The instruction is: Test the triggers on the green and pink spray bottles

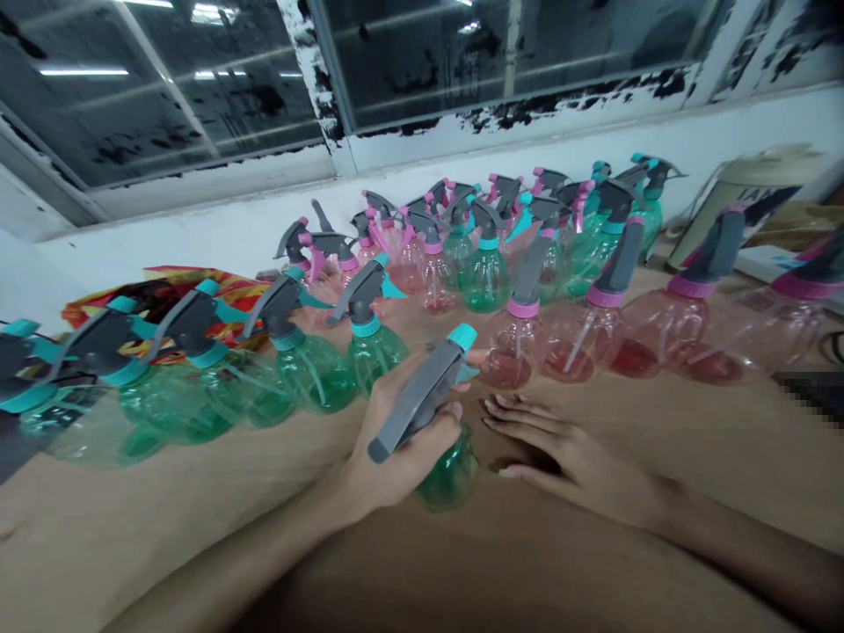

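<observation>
My left hand (402,431) is closed around the neck of a green spray bottle (448,479), just under its grey trigger head with a teal nozzle. The bottle is slightly tilted, and my fingers hide part of it. To its right, my right hand (560,448) lies palm down on the table (633,545), fingers stretched out and holding nothing. Just beyond that hand stands a pink spray bottle (511,356) with a grey head. On the left, a row of green spray bottles (316,378) runs away from my left hand.
More pink spray bottles (586,343) continue the row to the right. Behind them stands a mixed cluster of green and pink bottles (488,272) near the white wall. A red and yellow bag (198,290) lies at the back left. A beige jug (738,198) stands at the back right.
</observation>
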### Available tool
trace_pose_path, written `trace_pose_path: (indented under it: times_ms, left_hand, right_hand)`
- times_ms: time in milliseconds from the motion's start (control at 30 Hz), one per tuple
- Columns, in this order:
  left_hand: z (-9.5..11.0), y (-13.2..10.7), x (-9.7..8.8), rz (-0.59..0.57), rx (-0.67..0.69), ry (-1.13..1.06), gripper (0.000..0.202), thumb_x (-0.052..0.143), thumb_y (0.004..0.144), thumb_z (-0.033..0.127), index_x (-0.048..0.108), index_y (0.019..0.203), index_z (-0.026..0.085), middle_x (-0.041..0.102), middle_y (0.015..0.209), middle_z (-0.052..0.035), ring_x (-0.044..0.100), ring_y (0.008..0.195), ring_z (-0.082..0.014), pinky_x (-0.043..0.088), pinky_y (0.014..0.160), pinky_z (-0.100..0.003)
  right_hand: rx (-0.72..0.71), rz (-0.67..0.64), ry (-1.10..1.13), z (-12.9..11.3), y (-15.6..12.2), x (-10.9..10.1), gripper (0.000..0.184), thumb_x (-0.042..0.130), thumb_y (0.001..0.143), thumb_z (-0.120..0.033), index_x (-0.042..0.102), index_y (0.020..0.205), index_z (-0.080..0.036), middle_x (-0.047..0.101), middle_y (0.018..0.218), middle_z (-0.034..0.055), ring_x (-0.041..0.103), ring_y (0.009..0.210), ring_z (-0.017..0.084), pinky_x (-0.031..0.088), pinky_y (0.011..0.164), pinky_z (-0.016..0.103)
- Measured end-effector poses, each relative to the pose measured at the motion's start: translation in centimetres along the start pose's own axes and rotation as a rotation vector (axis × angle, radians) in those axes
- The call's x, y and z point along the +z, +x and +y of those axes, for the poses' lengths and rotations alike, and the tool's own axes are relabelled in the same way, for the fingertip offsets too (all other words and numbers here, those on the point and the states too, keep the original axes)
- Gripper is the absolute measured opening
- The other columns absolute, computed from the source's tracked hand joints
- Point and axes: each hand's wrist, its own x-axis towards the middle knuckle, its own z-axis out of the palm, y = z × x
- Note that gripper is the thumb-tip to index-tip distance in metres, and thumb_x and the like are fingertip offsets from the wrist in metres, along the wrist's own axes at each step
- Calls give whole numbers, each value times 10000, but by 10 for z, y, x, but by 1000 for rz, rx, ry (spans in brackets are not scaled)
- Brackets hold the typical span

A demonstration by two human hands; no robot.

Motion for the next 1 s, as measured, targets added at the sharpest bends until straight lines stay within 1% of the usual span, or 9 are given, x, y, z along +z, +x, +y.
trace_pose_path:
  times_ms: [100,167,333,433,600,700,800,933,1000]
  left_hand:
    - [-1,0,0,6,5,27,349,493,710,91,622,988,257,657,1069,-36,633,892,-196,517,827,-356]
    - [-2,0,-1,8,7,47,307,492,708,109,621,949,247,660,993,-39,624,856,-195,512,809,-349]
    - [-1,-2,-4,-19,-26,94,191,500,738,175,600,884,246,590,771,-9,532,647,-172,480,660,-322]
    - [2,-3,-7,-42,-40,85,178,497,749,196,594,888,251,562,747,-6,494,623,-173,461,636,-325]
    - [1,-3,-8,-29,-37,34,86,485,743,235,554,793,238,523,651,11,477,571,-163,437,572,-306]
    - [0,-2,-7,-22,-32,9,68,488,748,232,546,783,236,533,668,15,487,568,-155,431,571,-298]
    - [-1,0,-4,-33,-29,14,136,496,746,197,571,850,244,542,702,15,452,526,-141,413,542,-291]
    - [-2,1,-1,-11,12,73,216,499,718,163,607,883,251,561,755,-1,474,579,-155,423,584,-295]
    - [-3,0,0,-11,15,76,244,493,719,152,611,909,251,570,781,-2,473,572,-150,422,581,-293]
  right_hand:
    - [-5,-4,1,0,0,0,562,516,884,-466,375,1399,-292,422,1445,19,344,1344,224,302,1108,460]
    - [-9,-1,-3,0,0,0,560,517,884,-465,376,1398,-292,424,1444,19,347,1342,222,301,1109,458]
    - [1,-2,-23,1,0,2,558,515,883,-472,390,1392,-280,422,1446,20,341,1345,217,303,1110,452]
    - [-3,-3,-17,2,0,2,565,521,879,-470,381,1396,-288,422,1445,18,346,1343,222,304,1108,461]
    - [-15,-9,-10,2,0,1,554,520,883,-458,382,1394,-297,415,1448,14,343,1344,226,304,1107,466]
    - [-16,-3,-22,2,0,1,559,520,882,-462,376,1397,-298,417,1447,14,346,1342,227,311,1103,469]
    - [-6,-13,-45,2,0,2,569,511,885,-472,364,1404,-290,410,1452,11,342,1345,217,303,1110,458]
    - [0,-12,-41,-1,0,0,572,511,884,-477,368,1403,-286,415,1449,17,343,1344,221,304,1109,460]
    - [1,-8,-39,-3,1,-1,571,514,881,-479,372,1400,-289,423,1443,16,345,1343,224,307,1108,463]
